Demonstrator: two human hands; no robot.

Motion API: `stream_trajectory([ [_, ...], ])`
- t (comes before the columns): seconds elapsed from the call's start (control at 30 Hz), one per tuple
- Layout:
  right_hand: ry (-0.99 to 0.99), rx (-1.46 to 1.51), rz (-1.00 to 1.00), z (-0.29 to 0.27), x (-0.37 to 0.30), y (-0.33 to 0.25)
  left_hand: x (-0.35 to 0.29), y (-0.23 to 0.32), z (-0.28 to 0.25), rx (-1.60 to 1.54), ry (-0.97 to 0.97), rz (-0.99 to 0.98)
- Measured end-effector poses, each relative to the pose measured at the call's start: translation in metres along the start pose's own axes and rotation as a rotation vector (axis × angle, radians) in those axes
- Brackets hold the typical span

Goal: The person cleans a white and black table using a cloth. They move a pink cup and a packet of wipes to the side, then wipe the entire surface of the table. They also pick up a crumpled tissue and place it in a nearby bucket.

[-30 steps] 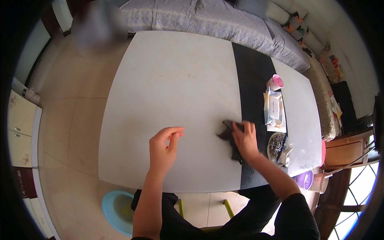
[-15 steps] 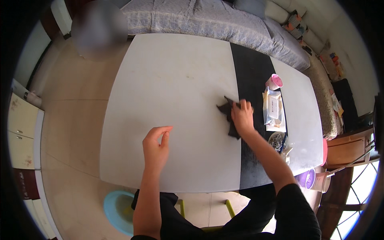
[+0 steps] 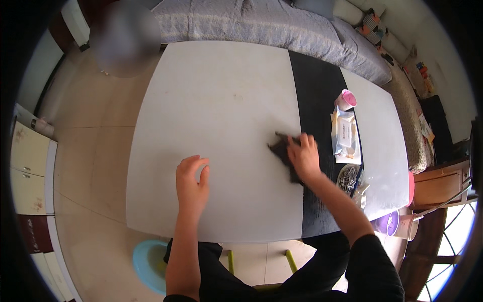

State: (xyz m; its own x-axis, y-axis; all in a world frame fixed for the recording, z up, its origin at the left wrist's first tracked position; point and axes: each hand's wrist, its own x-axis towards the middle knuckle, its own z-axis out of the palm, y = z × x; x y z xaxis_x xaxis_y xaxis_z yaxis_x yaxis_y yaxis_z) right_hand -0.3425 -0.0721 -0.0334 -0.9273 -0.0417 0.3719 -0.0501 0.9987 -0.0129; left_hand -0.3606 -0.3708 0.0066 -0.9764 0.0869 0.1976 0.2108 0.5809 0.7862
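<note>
My right hand [image 3: 305,156] presses a dark cloth [image 3: 287,153] onto the table where the white top meets the black strip, its fingers bent over the crumpled fabric. Part of the cloth spreads out to the left of the fingers. Above the white tabletop [image 3: 216,110], my left hand [image 3: 192,183] hovers with thumb and curved fingers apart, holding nothing.
On the table's right side stand a pink-and-white cup [image 3: 345,100], a pack of wipes [image 3: 345,132] and a bowl of small metallic items [image 3: 348,178]. A blue basin [image 3: 150,264] sits on the floor at lower left. A covered sofa [image 3: 251,25] borders the far edge.
My right hand and the cloth have slid slightly toward me. My left hand has shifted a little left, and its thumb and fingers have spread a bit.
</note>
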Motion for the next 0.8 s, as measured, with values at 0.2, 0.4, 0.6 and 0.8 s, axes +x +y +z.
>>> stream_trajectory([
  [0.2,0.015,-0.207,0.370,0.044,0.092,0.041,0.002,0.009,0.008,-0.072,-0.033,-0.006],
  [0.4,-0.005,-0.079,0.099,0.002,-0.005,-0.020,0.001,0.002,0.001,-0.086,0.015,0.012],
  [0.6,0.028,-0.032,0.005,0.004,-0.011,0.007,-0.004,0.001,-0.005,-0.116,-0.041,-0.079],
  [0.8,0.079,-0.228,0.308,0.060,0.118,0.083,0.004,0.002,0.000,-0.144,-0.035,-0.050],
])
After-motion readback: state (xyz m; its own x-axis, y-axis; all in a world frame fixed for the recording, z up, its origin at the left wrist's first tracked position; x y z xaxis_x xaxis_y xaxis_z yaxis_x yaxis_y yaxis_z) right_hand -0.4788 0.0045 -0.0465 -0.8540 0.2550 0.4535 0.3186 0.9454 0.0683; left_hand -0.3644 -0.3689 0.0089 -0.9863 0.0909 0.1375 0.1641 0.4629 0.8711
